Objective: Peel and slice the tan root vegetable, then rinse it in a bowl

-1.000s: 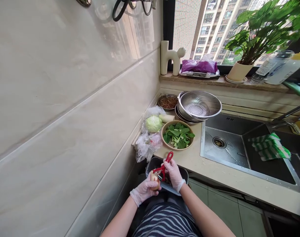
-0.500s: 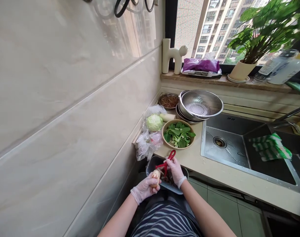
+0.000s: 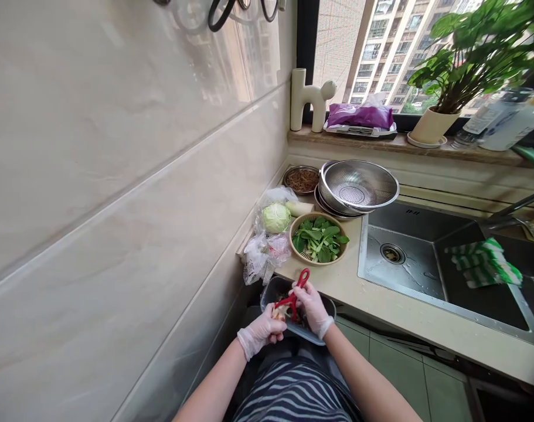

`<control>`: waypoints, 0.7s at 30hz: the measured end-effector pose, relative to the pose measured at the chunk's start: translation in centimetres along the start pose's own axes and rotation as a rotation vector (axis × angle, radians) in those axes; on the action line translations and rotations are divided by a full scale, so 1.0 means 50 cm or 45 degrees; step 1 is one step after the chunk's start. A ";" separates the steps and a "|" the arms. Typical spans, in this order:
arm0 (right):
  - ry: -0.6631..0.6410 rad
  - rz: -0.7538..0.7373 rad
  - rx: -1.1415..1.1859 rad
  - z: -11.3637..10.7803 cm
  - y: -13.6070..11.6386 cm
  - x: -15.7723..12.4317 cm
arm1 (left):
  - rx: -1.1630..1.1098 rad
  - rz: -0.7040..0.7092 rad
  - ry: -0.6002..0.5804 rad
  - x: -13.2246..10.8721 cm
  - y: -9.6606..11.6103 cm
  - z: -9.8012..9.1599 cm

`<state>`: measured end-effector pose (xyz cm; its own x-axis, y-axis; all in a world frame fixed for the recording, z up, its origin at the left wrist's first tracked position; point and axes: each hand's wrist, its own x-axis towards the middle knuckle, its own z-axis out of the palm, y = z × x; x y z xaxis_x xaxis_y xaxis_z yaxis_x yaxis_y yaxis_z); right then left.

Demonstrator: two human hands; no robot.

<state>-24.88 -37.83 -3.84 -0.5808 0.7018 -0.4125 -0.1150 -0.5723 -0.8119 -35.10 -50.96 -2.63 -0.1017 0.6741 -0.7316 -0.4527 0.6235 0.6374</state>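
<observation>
In a clear glove, my left hand (image 3: 262, 331) is closed around a partly peeled potato (image 3: 279, 315), most of it hidden by the fingers. My right hand (image 3: 310, 306), gloved too, grips a red Y-shaped peeler (image 3: 302, 278) by its handle. The peeler's head lies against the potato. Both hands are over a grey bin (image 3: 310, 336) with dark scraps inside, below the counter's front edge.
On the counter are a basket of leafy greens (image 3: 319, 239), a cabbage (image 3: 276, 218), plastic bags (image 3: 255, 258), a steel colander (image 3: 359, 184) and a dish of brown strips (image 3: 301, 179). The sink (image 3: 398, 281) is to the right, with a striped cloth (image 3: 484, 262).
My left hand has turned, so less of the potato shows. The peeler's head has come down slightly onto the potato, and my right hand has shifted a little with it.
</observation>
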 end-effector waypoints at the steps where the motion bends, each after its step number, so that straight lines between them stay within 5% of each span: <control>1: -0.020 0.010 -0.004 0.001 0.001 -0.001 | 0.015 0.005 0.000 0.000 -0.001 0.000; 13: 0.104 0.004 0.025 -0.002 0.010 -0.004 | 0.044 0.041 -0.016 -0.001 -0.016 -0.005; 21: 0.092 0.033 0.136 0.001 0.005 -0.013 | -0.717 -0.043 -0.282 -0.021 -0.005 -0.014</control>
<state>-24.58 -38.46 -3.73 -0.5255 0.7127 -0.4646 -0.1884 -0.6300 -0.7534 -35.49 -52.08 -2.18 0.0801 0.7617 -0.6429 -0.8580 0.3810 0.3445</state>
